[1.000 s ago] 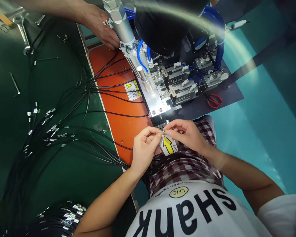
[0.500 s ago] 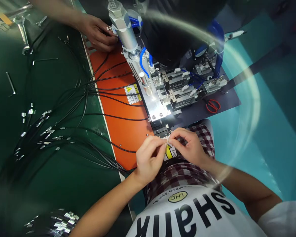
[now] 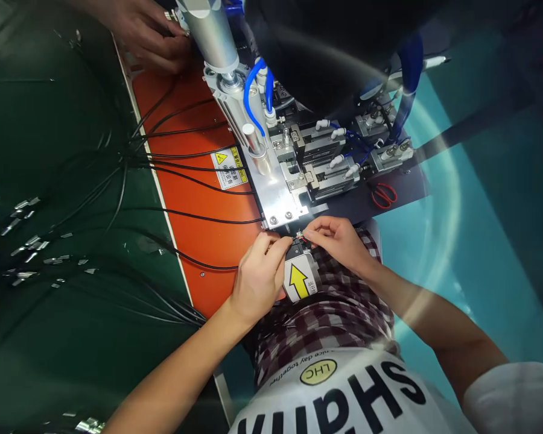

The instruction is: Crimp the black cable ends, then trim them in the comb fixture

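Hands, two, bare: left hand [image 3: 259, 274], fingertips drawn together in a pinch, what lies between them too small to tell; right hand [image 3: 339, 241], thumb and forefinger closed on a small part [image 3: 299, 234], pale, its kind not clear at this size. Location of the small part: between the two sets of fingertips, beyond a white label with a yellow arrow [image 3: 298, 280], near the lower edge of a shiny metal plate [image 3: 278, 202].

Machine: upright silver cylinder [image 3: 212, 39]; blue tubes [image 3: 248, 93] beside it; orange panel [image 3: 208, 241], bearing a warning label [image 3: 229, 172]; black cables [image 3: 212, 217], several, running across the panel from a green table [image 3: 72, 355]; silver tips [image 3: 26, 205], many, blurred, over the table.

Also present: scissors [image 3: 384, 196], red-handled, on a dark sheet [image 3: 409, 190]; co-worker's hand [image 3: 156, 39], beside the cylinder, fingers curled; checked cloth [image 3: 344, 322] and white shirt [image 3: 375, 416], worn by the person.
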### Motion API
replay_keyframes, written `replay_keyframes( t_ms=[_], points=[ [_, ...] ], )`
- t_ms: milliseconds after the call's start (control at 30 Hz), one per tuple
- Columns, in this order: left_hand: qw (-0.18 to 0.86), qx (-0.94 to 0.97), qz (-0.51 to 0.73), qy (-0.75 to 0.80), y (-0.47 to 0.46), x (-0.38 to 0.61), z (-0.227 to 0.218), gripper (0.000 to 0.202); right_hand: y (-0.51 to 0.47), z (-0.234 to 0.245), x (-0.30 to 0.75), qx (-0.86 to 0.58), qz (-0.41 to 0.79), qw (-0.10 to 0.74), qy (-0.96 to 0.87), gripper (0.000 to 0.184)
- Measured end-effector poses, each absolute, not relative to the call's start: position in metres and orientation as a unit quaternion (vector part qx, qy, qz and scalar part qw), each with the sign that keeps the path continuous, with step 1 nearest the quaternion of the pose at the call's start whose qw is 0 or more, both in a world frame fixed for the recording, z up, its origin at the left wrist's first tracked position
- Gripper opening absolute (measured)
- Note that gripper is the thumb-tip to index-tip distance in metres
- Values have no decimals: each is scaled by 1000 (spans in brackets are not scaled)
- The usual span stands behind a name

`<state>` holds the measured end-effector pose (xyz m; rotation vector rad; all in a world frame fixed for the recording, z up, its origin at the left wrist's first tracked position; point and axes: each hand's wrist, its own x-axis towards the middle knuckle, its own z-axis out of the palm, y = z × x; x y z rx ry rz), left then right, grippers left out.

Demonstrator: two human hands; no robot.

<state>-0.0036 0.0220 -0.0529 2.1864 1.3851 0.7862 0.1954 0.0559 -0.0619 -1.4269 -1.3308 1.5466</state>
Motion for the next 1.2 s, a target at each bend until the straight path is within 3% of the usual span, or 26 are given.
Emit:
replay_keyframes(
  t_ms=[500,967,1200],
  points=[
    [202,803,269,493,24,-4,-58,31,55,-70,199,-534,617,319,-481,19],
    [171,825,242,481,25,-3,-55,34,54,-69,196,-557,568,302,-526,12],
    [163,826,247,479,27,-2,-52,26,54,-66,196,-561,549,293,-546,12]
  ],
)
